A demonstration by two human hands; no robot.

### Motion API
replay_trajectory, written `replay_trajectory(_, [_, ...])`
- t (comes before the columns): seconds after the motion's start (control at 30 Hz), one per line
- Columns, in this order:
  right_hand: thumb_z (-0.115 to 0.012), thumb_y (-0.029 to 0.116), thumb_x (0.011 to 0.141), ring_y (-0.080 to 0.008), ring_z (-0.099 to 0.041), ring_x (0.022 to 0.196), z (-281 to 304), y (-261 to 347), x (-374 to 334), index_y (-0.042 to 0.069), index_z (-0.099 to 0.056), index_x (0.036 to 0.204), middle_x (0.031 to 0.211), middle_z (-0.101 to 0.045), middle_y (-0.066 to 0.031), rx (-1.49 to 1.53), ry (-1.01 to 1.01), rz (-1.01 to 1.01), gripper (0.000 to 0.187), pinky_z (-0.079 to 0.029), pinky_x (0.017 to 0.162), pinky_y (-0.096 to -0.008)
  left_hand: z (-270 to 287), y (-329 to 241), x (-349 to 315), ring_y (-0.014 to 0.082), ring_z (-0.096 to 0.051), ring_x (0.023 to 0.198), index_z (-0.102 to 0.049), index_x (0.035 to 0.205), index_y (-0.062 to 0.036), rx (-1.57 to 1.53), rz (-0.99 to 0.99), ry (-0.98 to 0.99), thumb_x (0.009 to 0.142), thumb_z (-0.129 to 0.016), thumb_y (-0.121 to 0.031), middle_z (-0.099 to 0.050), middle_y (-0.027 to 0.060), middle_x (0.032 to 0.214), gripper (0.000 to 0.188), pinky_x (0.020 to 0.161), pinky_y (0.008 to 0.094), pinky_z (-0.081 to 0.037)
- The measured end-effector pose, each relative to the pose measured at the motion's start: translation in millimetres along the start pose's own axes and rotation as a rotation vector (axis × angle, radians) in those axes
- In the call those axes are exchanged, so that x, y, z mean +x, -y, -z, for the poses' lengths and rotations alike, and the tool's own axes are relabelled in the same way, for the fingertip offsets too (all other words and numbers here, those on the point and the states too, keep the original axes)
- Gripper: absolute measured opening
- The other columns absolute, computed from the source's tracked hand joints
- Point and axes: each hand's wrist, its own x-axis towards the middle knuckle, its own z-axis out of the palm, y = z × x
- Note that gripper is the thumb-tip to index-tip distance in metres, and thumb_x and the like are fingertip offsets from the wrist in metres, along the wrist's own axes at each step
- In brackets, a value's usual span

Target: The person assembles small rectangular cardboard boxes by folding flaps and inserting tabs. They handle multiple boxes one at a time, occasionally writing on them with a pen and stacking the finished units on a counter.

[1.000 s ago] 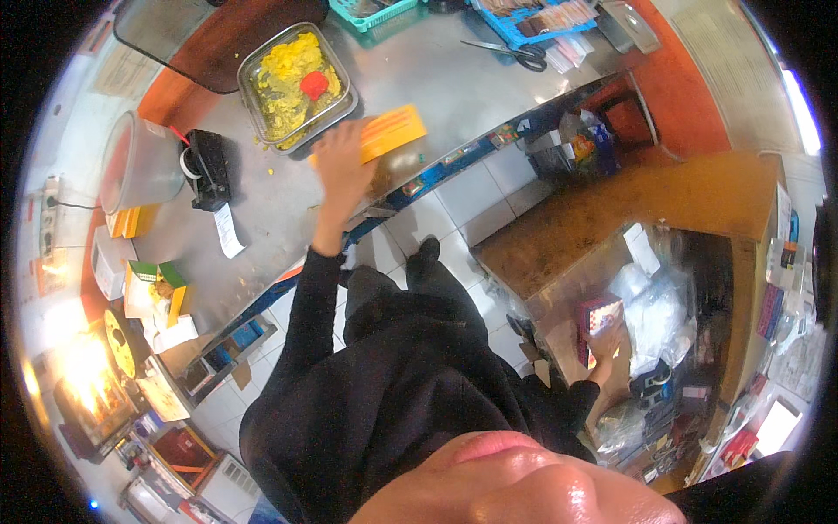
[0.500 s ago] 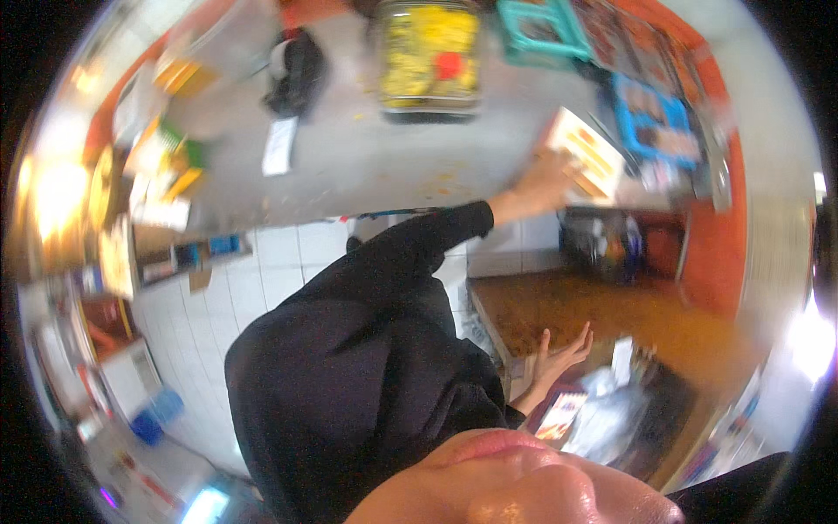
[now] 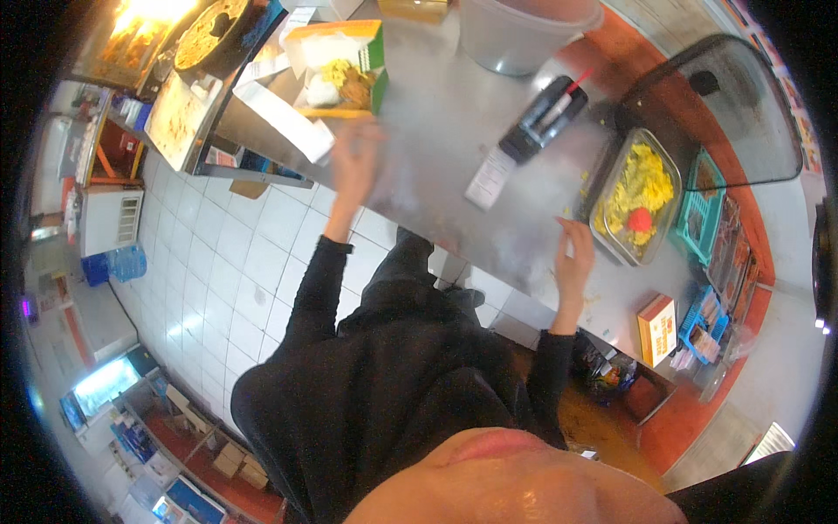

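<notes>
My left hand (image 3: 356, 162) reaches over the near edge of the metal counter, blurred by motion, so its fingers cannot be made out. It is right beside an open yellow-and-green food box (image 3: 336, 74), which holds yellow food, a white mound and a brown fried piece. Long white paper strips (image 3: 284, 122) lie next to the box. Over the counter's front edge, my right hand (image 3: 574, 262) is open and holds nothing, fingers partly stretched. Close to it stands a clear rectangular container (image 3: 642, 196) of yellow food with a red round piece on top.
A black label printer (image 3: 546, 118) with a paper slip sits mid-counter, near a large clear tub (image 3: 524, 35). An orange-and-white carton (image 3: 656, 327) stands at the right edge, by blue (image 3: 703, 323) and teal baskets (image 3: 701, 205). A wok (image 3: 209, 35) is at far left.
My view has turned left. My left hand has let go of the orange-and-white carton and moved to the open food box. My right hand has come up from the brown surface to the counter's edge.
</notes>
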Motion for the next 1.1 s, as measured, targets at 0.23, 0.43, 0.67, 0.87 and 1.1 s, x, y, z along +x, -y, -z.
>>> replay_trajectory(0.23, [-0.060, 0.005, 0.076, -0.0286, -0.061, 0.083, -100, 73, 56, 0.011, -0.066, 0.098, 0.091, -0.062, -0.0082, 0.097, 0.141, 0.048, 0.024, -0.050, 0.073, -0.0395, 40, 140, 175, 0.0251, -0.055, 0.105, -0.055, 0.124, -0.0019, -0.045, 0.415, 0.275, 0.093, -0.055, -0.022, -0.058, 0.0141, 0.120, 0.037, 0.090, 0.0349, -0.044])
replay_trajectory(0.43, [-0.058, 0.006, 0.079, -0.0293, -0.061, 0.086, -57, 53, 34, 0.010, -0.066, 0.097, 0.093, -0.063, -0.0084, -0.013, -0.074, -0.326, 0.020, -0.050, 0.075, -0.0401, 41, 279, 214, 0.0196, -0.058, 0.082, -0.048, 0.130, 0.0068, 0.171, 0.230, 0.603, 0.099, -0.042, -0.024, -0.061, 0.0128, 0.098, 0.044, 0.065, 0.0296, -0.049])
replay_trajectory(0.67, [-0.058, 0.005, 0.081, -0.0279, -0.060, 0.084, 34, -3, -47, 0.012, -0.067, 0.093, 0.083, -0.061, -0.0068, -0.364, -0.332, -0.625, 0.016, -0.049, 0.073, -0.0389, -25, 167, 142, 0.0430, -0.058, 0.101, -0.046, 0.128, 0.0105, 0.392, -0.006, 0.514, 0.100, -0.042, -0.031, -0.055, 0.0341, 0.116, 0.050, 0.082, 0.0468, -0.047])
replay_trajectory(0.87, [-0.059, 0.011, 0.081, -0.0296, -0.057, 0.093, 136, -122, -102, 0.013, -0.070, 0.095, 0.093, -0.064, -0.0085, -0.591, -0.641, -0.788, 0.017, -0.046, 0.082, -0.0402, -56, 151, 111, 0.0374, -0.055, 0.111, -0.048, 0.128, 0.0070, 0.408, 0.115, 0.514, 0.099, -0.042, -0.028, -0.055, 0.0273, 0.123, 0.046, 0.094, 0.0407, -0.043])
replay_trajectory(1.1, [-0.064, 0.016, 0.083, -0.0296, -0.065, 0.085, 286, -389, -195, 0.003, -0.066, 0.101, 0.090, -0.069, -0.0144, -0.493, -1.121, -1.059, 0.022, -0.049, 0.078, -0.0392, -52, 79, 52, 0.0342, -0.055, 0.111, -0.050, 0.126, 0.0049, 0.523, 0.201, 0.265, 0.098, -0.044, -0.027, -0.056, 0.0237, 0.122, 0.043, 0.094, 0.0392, -0.043])
